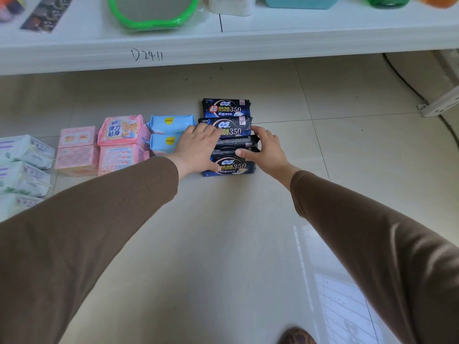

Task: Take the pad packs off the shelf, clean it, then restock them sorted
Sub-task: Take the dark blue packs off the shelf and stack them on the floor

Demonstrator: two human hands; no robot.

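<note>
Several dark blue pad packs (227, 109) lie in a row on the tiled floor below the white shelf (248, 43). My left hand (198, 147) lies on the left side of the middle packs, fingers spread over them. My right hand (265, 150) grips the right end of a dark pack lying on its side (238, 141), thumb at its near edge. To the left stand light blue packs (171, 124), pink packs (121, 130), a paler pink pair (77, 137) and pale green-white packs (24, 151).
On the shelf above sit a green-rimmed mirror (154, 16), a teal box (300, 2) and other goods. A white power strip (439, 105) with a dark cable lies at the right. A patterned shoe (295, 336) shows at the bottom edge.
</note>
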